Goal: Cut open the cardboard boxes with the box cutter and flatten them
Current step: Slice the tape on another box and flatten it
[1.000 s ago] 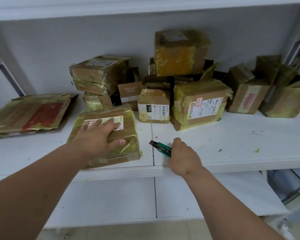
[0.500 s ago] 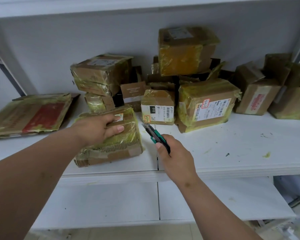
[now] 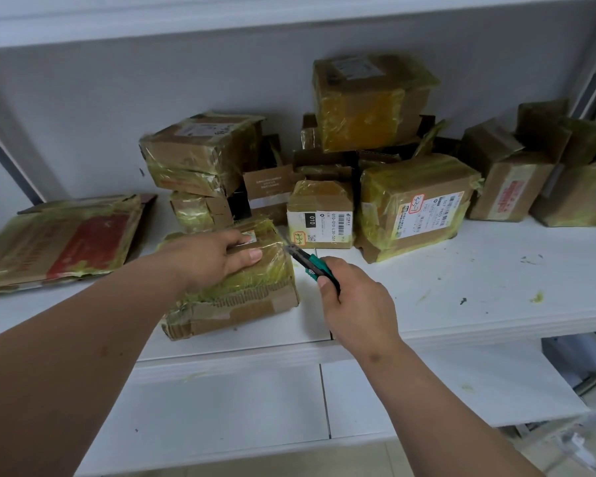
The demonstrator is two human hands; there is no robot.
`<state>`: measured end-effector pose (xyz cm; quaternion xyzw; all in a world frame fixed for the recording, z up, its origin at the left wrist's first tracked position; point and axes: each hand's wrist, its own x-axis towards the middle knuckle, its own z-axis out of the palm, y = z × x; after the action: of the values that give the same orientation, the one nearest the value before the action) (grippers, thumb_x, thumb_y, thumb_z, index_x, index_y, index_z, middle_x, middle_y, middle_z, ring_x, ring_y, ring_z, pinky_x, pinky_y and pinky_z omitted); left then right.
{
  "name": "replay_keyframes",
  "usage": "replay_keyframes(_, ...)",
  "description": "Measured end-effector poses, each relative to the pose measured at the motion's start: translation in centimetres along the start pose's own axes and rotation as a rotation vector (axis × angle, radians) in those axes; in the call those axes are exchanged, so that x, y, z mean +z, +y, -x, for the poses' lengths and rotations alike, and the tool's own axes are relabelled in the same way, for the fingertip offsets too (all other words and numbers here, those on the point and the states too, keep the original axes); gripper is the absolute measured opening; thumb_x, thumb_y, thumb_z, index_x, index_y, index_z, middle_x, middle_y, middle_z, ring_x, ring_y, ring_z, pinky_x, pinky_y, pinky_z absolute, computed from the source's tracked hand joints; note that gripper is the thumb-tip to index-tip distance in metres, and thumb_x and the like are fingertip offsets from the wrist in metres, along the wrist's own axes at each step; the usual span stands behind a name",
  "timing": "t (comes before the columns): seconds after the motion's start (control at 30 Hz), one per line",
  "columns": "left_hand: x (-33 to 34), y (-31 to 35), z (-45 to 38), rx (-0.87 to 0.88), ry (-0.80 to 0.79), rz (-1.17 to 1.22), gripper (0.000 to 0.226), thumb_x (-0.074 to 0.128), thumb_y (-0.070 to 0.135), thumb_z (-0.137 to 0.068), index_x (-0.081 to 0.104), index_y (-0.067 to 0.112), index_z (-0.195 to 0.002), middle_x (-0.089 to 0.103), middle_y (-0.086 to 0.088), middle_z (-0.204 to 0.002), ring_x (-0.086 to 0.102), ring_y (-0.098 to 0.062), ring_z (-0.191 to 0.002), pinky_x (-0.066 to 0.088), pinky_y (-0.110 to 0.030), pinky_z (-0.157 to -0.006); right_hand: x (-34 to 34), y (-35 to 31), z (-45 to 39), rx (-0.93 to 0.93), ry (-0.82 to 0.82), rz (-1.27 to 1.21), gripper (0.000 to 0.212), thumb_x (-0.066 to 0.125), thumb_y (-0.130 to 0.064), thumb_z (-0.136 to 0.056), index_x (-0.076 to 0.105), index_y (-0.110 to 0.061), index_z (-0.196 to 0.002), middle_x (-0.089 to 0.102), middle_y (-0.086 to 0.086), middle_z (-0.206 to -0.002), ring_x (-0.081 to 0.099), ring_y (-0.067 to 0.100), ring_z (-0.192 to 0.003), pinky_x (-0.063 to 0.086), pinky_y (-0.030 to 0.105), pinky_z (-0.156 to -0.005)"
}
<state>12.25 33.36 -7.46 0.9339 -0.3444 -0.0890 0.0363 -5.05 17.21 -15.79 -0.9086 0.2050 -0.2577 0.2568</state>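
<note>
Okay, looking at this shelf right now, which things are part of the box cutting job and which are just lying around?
Part of the job:
- box cutter, gripped by the right hand
- taped box at the shelf front, pressed down by the left hand
- piled boxes behind it
- flattened cardboard at the left

Lying about:
- tape scraps on the white shelf

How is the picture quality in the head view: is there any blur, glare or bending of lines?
Head view: even, soft light with faint shadows; glare on the yellowish tape of the front box; the shelf edge bows from wide-angle distortion; the flattened cardboard and the corners look smeared; the box cutter and both hands stay fairly sharp.
</note>
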Motion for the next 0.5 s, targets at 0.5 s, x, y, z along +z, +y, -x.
replay_keyframes(0.5, -0.9, 0.4, -0.2, 0.012, -0.006, 0.017, 0.083, 0.024, 0.081, -0.073, 0.046, 0.035, -0.138, 0.058, -0.002, -0.134, 0.055, -0.024, -0.117, 0.047, -0.037, -0.096, 1.8, -0.2, -0.8, -0.052, 0.269, 0.149, 0.040, 0.045, -0.030, -0.090, 0.065, -0.024, -0.124, 0.067, -0.001, -0.081, 0.059, 0.027, -0.063, 0.038, 0.035, -0.065)
